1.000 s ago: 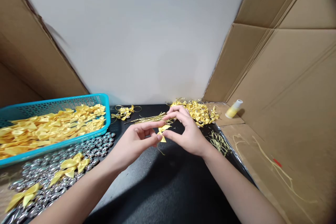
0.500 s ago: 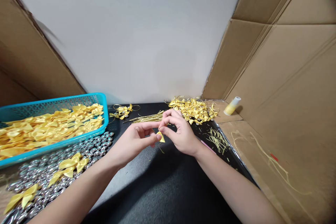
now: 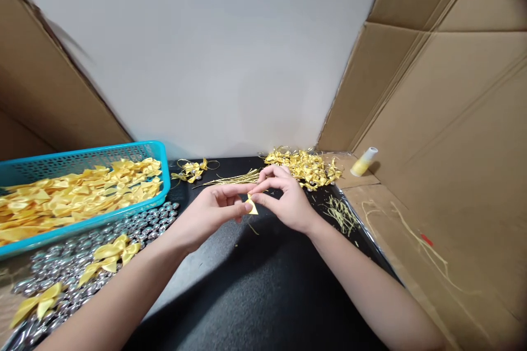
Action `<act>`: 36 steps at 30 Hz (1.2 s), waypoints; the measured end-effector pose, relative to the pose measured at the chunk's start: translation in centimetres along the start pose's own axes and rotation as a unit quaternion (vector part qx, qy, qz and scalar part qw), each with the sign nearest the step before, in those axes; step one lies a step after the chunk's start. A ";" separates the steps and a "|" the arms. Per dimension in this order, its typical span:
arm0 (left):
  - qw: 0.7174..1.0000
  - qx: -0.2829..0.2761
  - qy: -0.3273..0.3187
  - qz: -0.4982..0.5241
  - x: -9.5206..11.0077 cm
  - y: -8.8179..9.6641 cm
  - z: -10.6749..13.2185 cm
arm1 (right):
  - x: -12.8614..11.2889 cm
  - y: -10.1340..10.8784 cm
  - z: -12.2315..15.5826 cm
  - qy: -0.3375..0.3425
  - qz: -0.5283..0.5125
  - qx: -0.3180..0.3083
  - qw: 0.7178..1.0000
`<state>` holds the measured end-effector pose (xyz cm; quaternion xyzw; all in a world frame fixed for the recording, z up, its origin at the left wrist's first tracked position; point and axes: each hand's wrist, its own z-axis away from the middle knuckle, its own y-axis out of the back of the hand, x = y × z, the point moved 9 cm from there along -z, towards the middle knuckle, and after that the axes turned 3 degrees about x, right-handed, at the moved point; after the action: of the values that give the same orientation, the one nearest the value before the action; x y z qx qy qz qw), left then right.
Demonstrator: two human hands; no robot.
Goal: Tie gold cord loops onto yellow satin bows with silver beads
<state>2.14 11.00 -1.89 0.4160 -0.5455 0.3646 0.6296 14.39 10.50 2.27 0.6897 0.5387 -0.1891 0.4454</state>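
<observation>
My left hand (image 3: pixel 208 213) and my right hand (image 3: pixel 284 200) meet above the black mat (image 3: pixel 263 285), fingertips pinched together on one small yellow ribbon bow (image 3: pixel 252 206). Only a corner of the bow shows between the fingers, and a thin gold thread hangs below it. Just behind my hands lies a bundle of gold wire ties (image 3: pixel 234 179). A heap of finished yellow bows (image 3: pixel 304 165) sits behind my right hand.
A turquoise basket (image 3: pixel 160 175) full of yellow ribbon bows stands at the left. Silver beads (image 3: pixel 82 260) with a few loose bows lie in front of it. Cardboard walls close both sides; a small yellow-capped bottle (image 3: pixel 364 162) lies at the right. Thread scraps (image 3: pixel 341 214) lie near it.
The bow has been drawn tighter between my fingers, so less of it shows. Both hands have shifted slightly up and closer together.
</observation>
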 end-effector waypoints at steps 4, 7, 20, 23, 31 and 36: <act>1.000 0.012 -0.005 0.003 0.0 0.1 -0.1 | -0.8 -0.2 0.2 0.028 0.030 0.005 0.999; 1.000 0.006 -0.005 0.012 0.0 0.0 -0.1 | -1.5 -0.5 0.4 0.046 0.046 0.003 0.998; 0.997 -0.023 0.053 -0.058 -3.1 -1.0 -0.6 | 0.5 1.5 -0.6 -0.051 -0.195 0.046 0.978; 0.993 -0.047 0.080 -0.071 -4.3 -1.6 -0.8 | 0.3 3.8 -1.0 -0.079 -0.262 0.081 0.958; 0.993 -0.058 0.080 -0.068 -4.8 -2.3 -1.0 | 0.0 7.8 -1.2 -0.094 -0.262 0.142 0.950; 0.990 -0.046 0.046 -0.122 -5.3 -1.8 -1.2 | 0.6 6.9 -1.0 -0.123 -0.265 0.134 0.947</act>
<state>3.52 11.41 -7.40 0.4329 -0.4777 0.2780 0.7121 20.68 11.50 5.25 0.5466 0.6127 -0.4541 0.3459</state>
